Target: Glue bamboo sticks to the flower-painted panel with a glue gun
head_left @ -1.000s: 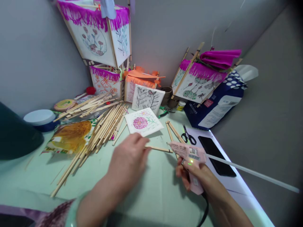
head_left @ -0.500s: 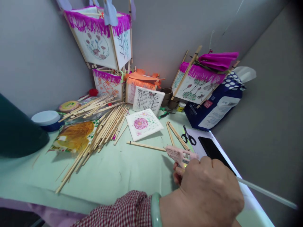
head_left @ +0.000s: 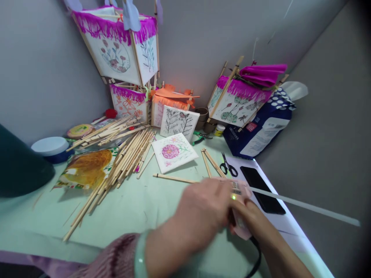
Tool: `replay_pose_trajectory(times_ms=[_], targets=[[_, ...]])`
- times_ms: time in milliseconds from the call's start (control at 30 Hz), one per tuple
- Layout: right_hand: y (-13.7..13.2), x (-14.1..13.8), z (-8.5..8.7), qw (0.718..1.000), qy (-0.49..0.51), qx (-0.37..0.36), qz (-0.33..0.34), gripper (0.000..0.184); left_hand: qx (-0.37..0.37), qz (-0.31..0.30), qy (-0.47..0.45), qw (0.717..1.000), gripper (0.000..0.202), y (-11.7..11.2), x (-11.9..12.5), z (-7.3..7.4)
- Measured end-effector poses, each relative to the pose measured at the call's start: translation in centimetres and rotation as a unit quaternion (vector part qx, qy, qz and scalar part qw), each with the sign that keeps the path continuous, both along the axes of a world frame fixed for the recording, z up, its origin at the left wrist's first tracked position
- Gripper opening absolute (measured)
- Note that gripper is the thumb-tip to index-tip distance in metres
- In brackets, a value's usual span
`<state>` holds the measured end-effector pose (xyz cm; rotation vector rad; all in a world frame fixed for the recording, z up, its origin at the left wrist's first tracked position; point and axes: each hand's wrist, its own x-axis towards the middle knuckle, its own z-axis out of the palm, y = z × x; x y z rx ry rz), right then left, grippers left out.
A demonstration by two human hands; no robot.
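My right hand [head_left: 251, 216] is wrapped round the handle of a pink hot glue gun [head_left: 242, 188], which has a small green light lit. A translucent glue stick [head_left: 307, 206] runs out of the gun's back end toward the right. Smeared by motion, my left hand [head_left: 203, 204] lies over the gun's front part; its fingertips are hidden. A jade-green bangle circles the left wrist. Just beyond, a wooden stick [head_left: 174, 178] lies on the table, its right end hidden behind the left hand. Two joined sticks [head_left: 213, 162] rest behind it.
Scissors [head_left: 228, 166] and a black phone [head_left: 259, 185] lie on the right. A painted white square panel [head_left: 174, 153] is in the middle, a heap of wooden sticks [head_left: 130, 158] to its left. Painted lanterns [head_left: 116, 58] stand at the back. A black cord [head_left: 256, 258] hangs below the gun.
My left hand has moved left, from over the gun's rear to its front. The right hand and the gun's handle have come into view. The glue stick's outer end has risen.
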<state>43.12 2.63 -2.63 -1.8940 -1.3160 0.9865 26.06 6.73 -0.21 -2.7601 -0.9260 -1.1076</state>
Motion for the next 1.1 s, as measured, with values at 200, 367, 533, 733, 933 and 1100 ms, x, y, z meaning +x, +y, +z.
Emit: replay_pose_trajectory(times_ms=[200, 367, 533, 733, 933, 1100], targets=[[0.5, 0.8, -0.5, 0.983, 0.142, -0.106, 0.042, 0.050, -0.153, 0.289, 0.139, 0.935, 0.030, 5.1, -8.5, -0.9], [1.0, 0.3, 0.2, 0.989, 0.086, -0.108, 0.045, 0.051, -0.214, 0.323, 0.153, 0.909, 0.033, 6.2, -10.5, -2.0], [1.2, 0.2, 0.7, 0.990, 0.080, -0.102, 0.061, 0.054, -0.242, 0.306, 0.163, 0.906, 0.034, 6.4, -10.5, -2.6], [1.3, 0.1, 0.9, 0.989, 0.087, -0.109, 0.056, 0.056, -0.239, 0.301, 0.178, 0.906, 0.037, 6.4, -10.5, -2.7], [1.4, 0.4, 0.7, 0.989, 0.069, -0.116, 0.063, 0.057, -0.246, 0.292, 0.175, 0.908, 0.036, 6.3, -10.5, -2.8], [1.4, 0.3, 0.8, 0.987, 0.075, -0.134, 0.048, 0.059, -0.249, 0.284, 0.167, 0.911, 0.037, 6.2, -10.5, -2.9]])
